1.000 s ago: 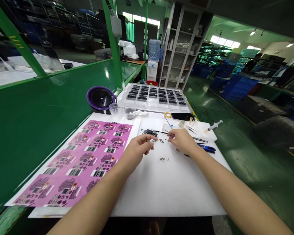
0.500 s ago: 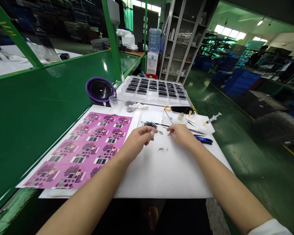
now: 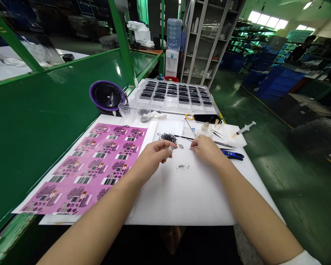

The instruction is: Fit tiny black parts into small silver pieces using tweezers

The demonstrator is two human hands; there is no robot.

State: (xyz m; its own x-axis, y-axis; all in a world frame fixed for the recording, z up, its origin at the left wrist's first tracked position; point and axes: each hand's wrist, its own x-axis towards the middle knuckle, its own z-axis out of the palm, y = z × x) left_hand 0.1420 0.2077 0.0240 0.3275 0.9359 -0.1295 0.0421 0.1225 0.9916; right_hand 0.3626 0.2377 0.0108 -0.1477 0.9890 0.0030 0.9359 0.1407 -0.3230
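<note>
My left hand [image 3: 157,154] is closed in a pinch over the white work surface [image 3: 182,198]; what its fingertips hold is too small to name. Behind it lies a pile of small black parts [image 3: 168,138], and a few loose black pieces [image 3: 181,146] rest between the hands. With fingers bent together, my right hand [image 3: 204,148] is at the surface to the right; a tiny dark thing shows at its fingertips, too small to identify. Tiny metallic bits [image 3: 182,167] are scattered nearer to me. Tweezers [image 3: 224,144] and a blue-handled tool [image 3: 232,154] lie right of my right hand.
Pink printed sheets [image 3: 99,158] cover the left side. At the back stand a compartment tray [image 3: 172,105], clear cups [image 3: 127,110] and a black, purple-rimmed container [image 3: 108,96]. A syringe [image 3: 245,129] lies at the right edge. A person [image 3: 300,49] is far off.
The view has shifted slightly. Both hands remain near the same spots on the surface, with the left still pinched and the right still bent at the fingertips.
</note>
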